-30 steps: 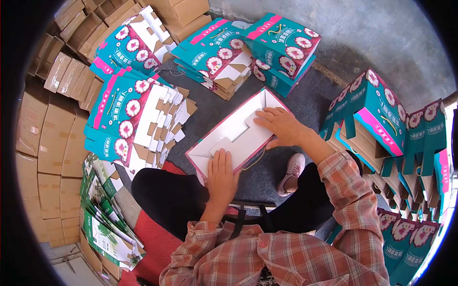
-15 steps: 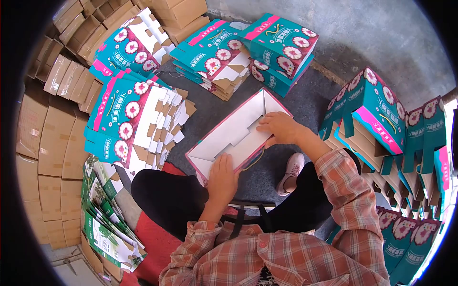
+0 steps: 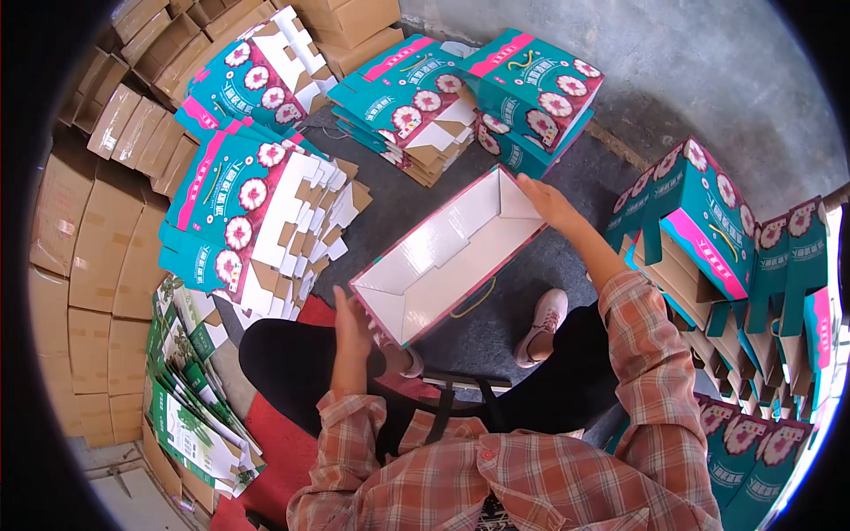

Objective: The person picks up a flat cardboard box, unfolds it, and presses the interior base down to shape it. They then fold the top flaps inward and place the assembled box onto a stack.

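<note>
An upright carton (image 3: 452,257) with a white inside and pink-red edges stands between my hands, its open side facing up. Flaps lie flat across its bottom, and a yellow cord handle hangs on its near side. My left hand (image 3: 352,326) is at the carton's left end, fingers stretched out. My right hand (image 3: 546,202) rests against the right end near the top corner, its palm flat on the outside; part of its fingers is hidden. Neither hand is closed round anything.
Flattened teal cartons (image 3: 212,208) lie in stacks at the left and top. Formed teal boxes (image 3: 699,212) are piled at the right. Brown cardboard boxes (image 3: 97,257) line the left side. Green-and-white cartons (image 3: 190,416) lie lower left, beside a red cloth (image 3: 288,434).
Both hands have come out of the carton's inside to its two ends, left hand leftward and right hand up and right. The bottom flaps now lie flatter and closed together.
</note>
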Demonstrator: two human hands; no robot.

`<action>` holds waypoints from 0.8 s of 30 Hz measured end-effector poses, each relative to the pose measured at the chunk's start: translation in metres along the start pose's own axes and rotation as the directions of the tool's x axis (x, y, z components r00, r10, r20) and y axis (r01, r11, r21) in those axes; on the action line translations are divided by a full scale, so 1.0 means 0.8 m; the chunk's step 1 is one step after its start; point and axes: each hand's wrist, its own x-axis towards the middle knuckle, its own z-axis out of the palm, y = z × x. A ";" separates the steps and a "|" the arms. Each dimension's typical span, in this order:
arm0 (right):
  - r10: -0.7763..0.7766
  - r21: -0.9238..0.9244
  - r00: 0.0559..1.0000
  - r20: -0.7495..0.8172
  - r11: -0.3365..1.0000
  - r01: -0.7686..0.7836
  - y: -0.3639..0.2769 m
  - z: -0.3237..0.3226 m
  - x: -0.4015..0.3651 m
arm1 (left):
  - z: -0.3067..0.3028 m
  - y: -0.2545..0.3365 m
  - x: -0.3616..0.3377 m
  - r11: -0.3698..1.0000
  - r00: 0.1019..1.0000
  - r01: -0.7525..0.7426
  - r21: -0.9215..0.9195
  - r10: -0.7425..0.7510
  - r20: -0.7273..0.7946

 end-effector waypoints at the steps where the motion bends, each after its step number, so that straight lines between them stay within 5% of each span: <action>1: 0.039 0.067 0.999 -0.035 0.997 -0.037 0.008 0.004 0.005 | -0.005 -0.006 0.005 1.000 1.000 -0.004 -0.005 0.004 0.000; 2: 0.033 0.066 0.999 -0.034 0.997 -0.030 0.016 0.001 0.013 | -0.011 -0.014 0.012 0.997 0.997 0.059 0.047 -0.057 -0.059; 4: 0.407 0.155 0.899 0.159 0.889 -0.430 0.038 -0.016 0.029 | -0.014 -0.019 0.011 0.982 0.983 0.158 0.107 -0.145 -0.115; 5: 0.403 0.155 0.902 0.157 0.892 -0.425 0.049 -0.022 0.029 | -0.019 -0.026 0.017 0.983 0.984 0.153 0.106 -0.141 -0.113; 7: 0.533 0.137 0.766 0.360 0.781 -0.609 0.051 -0.030 0.019 | -0.016 -0.035 0.026 0.980 0.964 0.147 0.132 -0.172 0.205; 11: 0.534 0.021 0.737 0.413 0.804 -0.595 0.033 -0.026 -0.011 | 0.001 -0.039 0.034 0.943 0.932 0.324 0.078 -0.332 0.143; 15: 0.473 0.142 0.711 0.520 0.773 -0.619 0.072 -0.033 0.006 | -0.009 -0.045 0.025 0.947 0.943 0.304 0.101 -0.314 0.108; 17: 0.304 0.322 0.783 0.542 0.786 -0.528 0.063 -0.050 0.001 | 0.010 -0.028 -0.010 0.979 0.981 0.177 0.097 -0.183 0.058; 19: 0.281 0.229 0.840 0.463 0.878 -0.420 0.032 -0.060 -0.011 | 0.017 -0.019 -0.020 0.986 0.983 0.107 0.131 -0.124 0.135; 21: 0.203 0.469 0.916 0.345 0.808 -0.356 0.023 -0.055 -0.012 | 0.040 -0.007 -0.039 0.904 0.900 -0.406 0.137 0.369 0.231; 24: 0.246 0.545 0.926 0.285 0.754 -0.368 0.037 -0.053 0.001 | 0.029 -0.005 -0.029 0.903 0.890 -0.429 0.000 0.423 0.172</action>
